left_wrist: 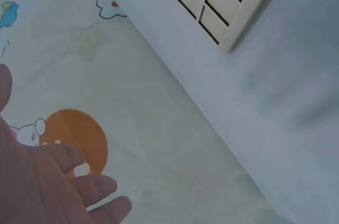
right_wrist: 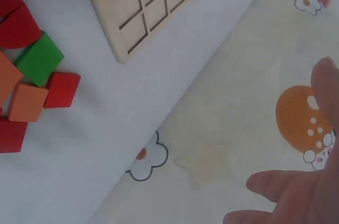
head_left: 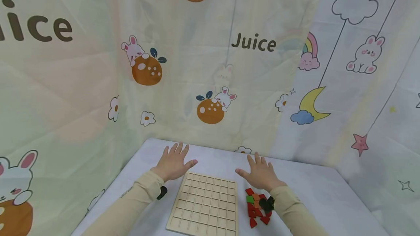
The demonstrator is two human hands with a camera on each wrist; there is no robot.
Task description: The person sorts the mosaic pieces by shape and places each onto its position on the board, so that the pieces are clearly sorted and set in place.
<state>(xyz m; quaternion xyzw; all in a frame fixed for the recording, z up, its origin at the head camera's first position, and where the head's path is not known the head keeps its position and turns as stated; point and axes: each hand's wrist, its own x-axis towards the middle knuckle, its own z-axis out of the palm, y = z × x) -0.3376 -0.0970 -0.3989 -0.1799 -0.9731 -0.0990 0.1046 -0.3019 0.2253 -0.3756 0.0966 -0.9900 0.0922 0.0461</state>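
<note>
My left hand (head_left: 172, 163) is held out with fingers spread, over the far left corner of a wooden grid board (head_left: 206, 203). On the other side, my right hand (head_left: 260, 174) has its fingers spread too, beyond the board's far right corner and a loose pile of blocks. Neither hand holds anything. The pile has several red blocks (head_left: 252, 212), orange blocks (right_wrist: 27, 102) and a green block (head_left: 250, 199); my right wrist and its dark camera hide part of it in the head view. The board's squares hold no blocks where they show.
A white table (head_left: 311, 192) carries the board and blocks. Cloth curtains (head_left: 183, 65) printed with rabbits, oranges and flowers hang close behind the table's far edge and along both sides.
</note>
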